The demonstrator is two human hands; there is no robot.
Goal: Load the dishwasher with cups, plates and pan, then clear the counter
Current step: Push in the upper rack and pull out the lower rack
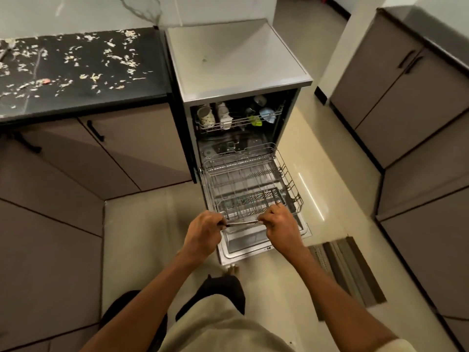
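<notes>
Both hands curl round the front bar of the lower rack (250,186), the left hand (204,231) at the bar's left end and the right hand (280,224) at its right, with the wire rack reaching away from the grip over the lowered door (243,246) of the dishwasher (236,62). Left of the machine a black counter (83,64) is strewn with pale scraps; above the lower rack the upper rack (238,120) holds cups (206,115), and a striped mat (347,270) lies on the floor to the right. Nothing dish-like shows in the grey lower rack, only its tines and a basket section near the front.
</notes>
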